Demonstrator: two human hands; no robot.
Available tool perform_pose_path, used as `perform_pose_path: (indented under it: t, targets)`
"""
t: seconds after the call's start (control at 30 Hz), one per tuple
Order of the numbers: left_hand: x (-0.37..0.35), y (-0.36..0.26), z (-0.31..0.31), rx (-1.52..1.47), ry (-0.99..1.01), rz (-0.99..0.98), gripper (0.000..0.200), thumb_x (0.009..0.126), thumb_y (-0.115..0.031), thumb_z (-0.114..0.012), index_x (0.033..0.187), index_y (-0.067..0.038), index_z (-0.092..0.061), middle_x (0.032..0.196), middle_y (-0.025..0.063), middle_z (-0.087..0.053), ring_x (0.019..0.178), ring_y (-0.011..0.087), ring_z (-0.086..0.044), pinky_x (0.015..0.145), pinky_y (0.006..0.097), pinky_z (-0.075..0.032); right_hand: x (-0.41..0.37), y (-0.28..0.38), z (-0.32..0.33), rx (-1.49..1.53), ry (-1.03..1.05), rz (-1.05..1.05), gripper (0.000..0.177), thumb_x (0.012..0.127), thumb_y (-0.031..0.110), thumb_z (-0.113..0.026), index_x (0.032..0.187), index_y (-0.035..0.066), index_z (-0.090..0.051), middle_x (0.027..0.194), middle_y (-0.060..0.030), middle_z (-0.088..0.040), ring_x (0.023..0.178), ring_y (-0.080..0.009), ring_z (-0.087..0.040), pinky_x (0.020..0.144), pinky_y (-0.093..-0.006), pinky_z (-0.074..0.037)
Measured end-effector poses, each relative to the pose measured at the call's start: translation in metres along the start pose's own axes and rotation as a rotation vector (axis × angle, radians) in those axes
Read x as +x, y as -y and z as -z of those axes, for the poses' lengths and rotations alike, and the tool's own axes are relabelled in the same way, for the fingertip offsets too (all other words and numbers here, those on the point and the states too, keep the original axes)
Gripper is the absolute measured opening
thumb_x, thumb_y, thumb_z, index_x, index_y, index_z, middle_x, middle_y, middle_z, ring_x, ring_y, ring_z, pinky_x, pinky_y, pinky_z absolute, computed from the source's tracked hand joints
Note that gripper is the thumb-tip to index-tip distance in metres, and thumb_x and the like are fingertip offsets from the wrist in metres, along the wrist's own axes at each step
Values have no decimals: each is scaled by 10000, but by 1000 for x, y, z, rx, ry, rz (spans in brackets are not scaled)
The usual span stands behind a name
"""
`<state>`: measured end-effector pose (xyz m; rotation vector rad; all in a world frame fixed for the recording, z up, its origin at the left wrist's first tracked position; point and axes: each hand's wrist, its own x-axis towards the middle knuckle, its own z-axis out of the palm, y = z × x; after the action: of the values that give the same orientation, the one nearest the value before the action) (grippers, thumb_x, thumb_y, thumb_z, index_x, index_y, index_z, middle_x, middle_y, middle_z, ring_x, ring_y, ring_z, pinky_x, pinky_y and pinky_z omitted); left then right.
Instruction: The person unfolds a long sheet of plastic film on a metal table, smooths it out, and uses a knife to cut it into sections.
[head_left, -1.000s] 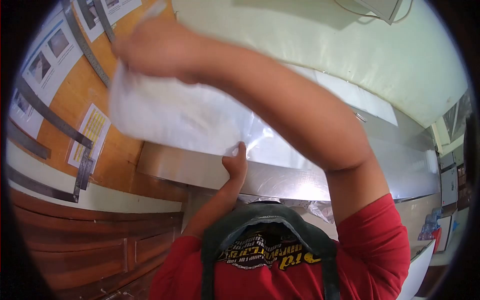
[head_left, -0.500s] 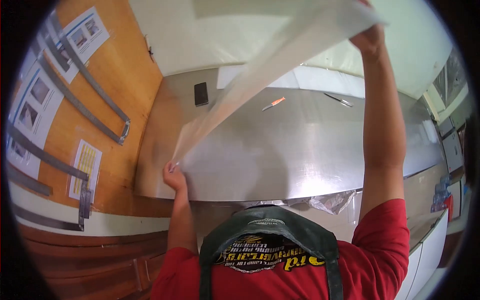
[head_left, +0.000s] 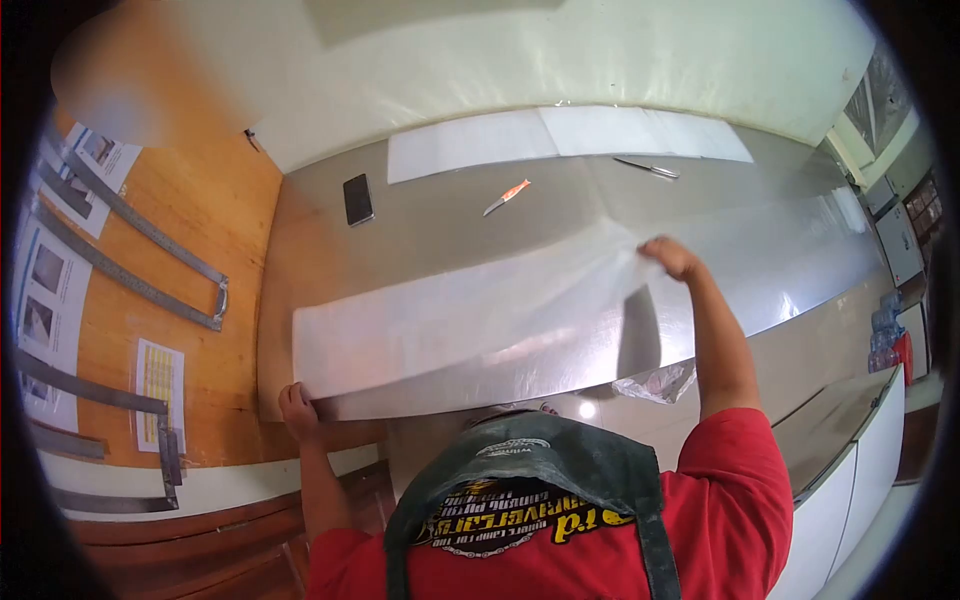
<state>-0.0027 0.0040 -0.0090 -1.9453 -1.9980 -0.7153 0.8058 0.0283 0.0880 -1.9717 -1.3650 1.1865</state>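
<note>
A long translucent sheet (head_left: pixel 450 310) lies mostly over the front half of the metal table (head_left: pixel 430 240). My left hand (head_left: pixel 298 408) pinches its near left corner at the table's front left edge. At the right end, my right hand (head_left: pixel 670 257) has its fingers closed on the sheet, which is lifted and creased there. Beyond the sheet are an orange-handled knife (head_left: pixel 507 197), a black phone (head_left: pixel 358 199) and a thin metal blade or knife (head_left: pixel 646 168).
White sheets (head_left: pixel 570 134) lie along the table's back edge by the wall. Metal strips (head_left: pixel 150 270) hang by the wooden panel on the left. Crumpled clear plastic (head_left: pixel 655 384) is below the front edge. Bottles (head_left: pixel 884 335) stand at the far right.
The sheet has come down from a raised diagonal to the table. My right hand has dropped from high up to just over the table; my left hand has moved slightly left and nearer.
</note>
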Motion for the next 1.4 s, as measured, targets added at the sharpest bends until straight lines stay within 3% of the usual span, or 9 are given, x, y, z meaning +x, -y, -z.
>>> perform_pose_path:
  t: [0.07, 0.1, 0.27, 0.53, 0.77, 0.93, 1.03, 1.13, 1.4]
  targets:
    - [1, -4, 7, 19, 47, 4, 223, 829, -8, -597, 1046, -52, -619, 1099, 142, -583, 1044, 325, -560, 894, 409, -475, -1, -27, -25, -192, 75, -40, 427, 844, 324, -552, 846, -85, -675, 665, -164, -622, 605, -262, -595, 611, -408, -499]
    - [1, -7, 10, 7, 43, -6, 208, 839, -16, -588, 1042, -46, -625, 1082, 150, -589, 1016, 334, -568, 879, 416, -477, -5, -30, -37, -306, 4, -8, 417, 839, 311, -552, 795, -87, -667, 658, -168, -633, 636, -265, -609, 626, -412, -491]
    - [4, 3, 6, -35, 60, 3, 171, 868, -57, -584, 1023, -28, -649, 987, 178, -619, 940, 360, -594, 848, 422, -479, 7, -53, -66, -660, -90, -91, 428, 843, 353, -563, 865, -53, -696, 874, -273, -673, 848, -405, -665, 779, -468, -510]
    - [11, 39, -12, -520, 192, 480, 189, 916, -95, -571, 1035, 21, -663, 938, 94, -661, 792, 161, -604, 737, 288, -492, -35, 1, -74, -704, -242, -335, 437, 817, 434, -672, 967, 25, -708, 1011, -180, -693, 972, -334, -663, 828, -417, -523]
    - [27, 3, 40, -1006, 300, 915, 248, 862, -131, -634, 1035, 40, -679, 847, 58, -671, 734, 155, -618, 692, 277, -504, -33, -3, -84, -686, -373, -390, 499, 785, 436, -714, 1042, 12, -657, 1081, -198, -671, 1020, -341, -649, 850, -421, -520]
    - [35, -28, 14, -587, -165, 470, 194, 824, -77, -668, 997, 11, -680, 870, 106, -697, 788, 195, -663, 726, 315, -522, -8, 23, -126, -654, -619, 3, 366, 822, 373, -661, 844, 9, -622, 899, -199, -671, 864, -383, -643, 758, -475, -513]
    - [47, -104, 36, -657, -285, 319, 184, 793, -26, -680, 976, -14, -661, 871, 114, -687, 787, 204, -665, 732, 321, -521, -3, 107, -192, -463, -272, 290, 418, 903, 338, -567, 768, -49, -645, 829, -264, -650, 836, -431, -615, 739, -477, -476]
    - [44, -173, 57, -553, -277, 40, 178, 743, 21, -666, 899, -39, -604, 859, 113, -624, 787, 306, -620, 714, 380, -511, -31, 202, -267, -187, 236, 474, 535, 961, 418, -475, 814, -56, -675, 794, -219, -680, 752, -298, -645, 755, -411, -485]
    - [21, -235, 52, -696, -209, -267, 242, 714, 26, -701, 914, -42, -583, 794, 97, -601, 768, 291, -614, 700, 367, -509, -23, 268, -371, -462, 240, 563, 478, 900, 345, -430, 778, -48, -671, 848, -287, -646, 812, -459, -626, 796, -504, -488]
